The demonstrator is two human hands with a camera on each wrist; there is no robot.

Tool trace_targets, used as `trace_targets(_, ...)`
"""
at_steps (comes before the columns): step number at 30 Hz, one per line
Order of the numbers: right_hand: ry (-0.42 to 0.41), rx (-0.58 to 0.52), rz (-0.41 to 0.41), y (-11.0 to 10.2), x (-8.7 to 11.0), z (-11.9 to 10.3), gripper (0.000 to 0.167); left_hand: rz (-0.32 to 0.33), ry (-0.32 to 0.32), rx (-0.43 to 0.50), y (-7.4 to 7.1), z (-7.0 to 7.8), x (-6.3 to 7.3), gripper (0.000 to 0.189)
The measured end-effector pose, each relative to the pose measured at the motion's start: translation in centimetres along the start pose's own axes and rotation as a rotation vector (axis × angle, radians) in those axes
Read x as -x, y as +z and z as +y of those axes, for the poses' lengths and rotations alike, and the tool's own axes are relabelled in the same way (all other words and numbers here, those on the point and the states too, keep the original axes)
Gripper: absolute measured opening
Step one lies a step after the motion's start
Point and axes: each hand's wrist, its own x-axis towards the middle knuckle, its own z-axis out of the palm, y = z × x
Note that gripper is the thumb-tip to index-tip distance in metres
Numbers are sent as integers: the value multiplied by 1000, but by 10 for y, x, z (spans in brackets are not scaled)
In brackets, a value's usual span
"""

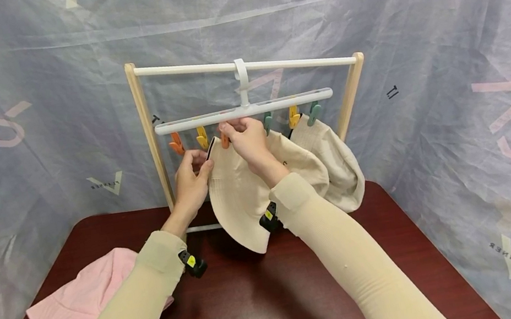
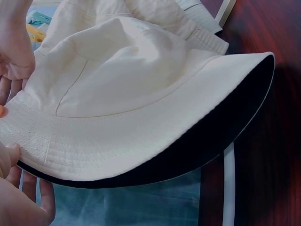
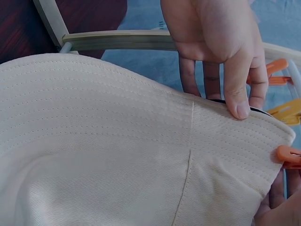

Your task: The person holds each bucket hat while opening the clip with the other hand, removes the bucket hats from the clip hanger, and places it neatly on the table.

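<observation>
A cream bucket hat [image 1: 235, 185] with a dark underside hangs below the white clip hanger [image 1: 209, 118]. My left hand [image 1: 193, 183] pinches its brim near the upper left corner, thumb on the pale outer face, as the right wrist view shows. An orange clip [image 3: 288, 155] bites that brim at its corner. My right hand [image 1: 250, 141] pinches this clip at the hanger bar, partly covering it. Right of it, an off-white hat [image 1: 337, 169] hangs from a yellow clip [image 1: 294, 116] and a green clip [image 1: 314, 113].
The hanger hooks over the white rail [image 1: 186, 68] of a wooden-sided rack [image 1: 146, 126]. Another orange clip [image 1: 176, 143] and yellow clip [image 1: 202, 137] hang at the left. A pink hat [image 1: 91, 297] lies on the dark red table [image 1: 240, 318]. Grey printed cloth surrounds the table.
</observation>
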Motion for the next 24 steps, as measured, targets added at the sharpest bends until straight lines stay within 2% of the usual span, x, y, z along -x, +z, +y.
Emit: trace_targets(24, 42, -45, -40, -2, 2, -3, 23, -4, 1, 27, -1, -7, 9, 23)
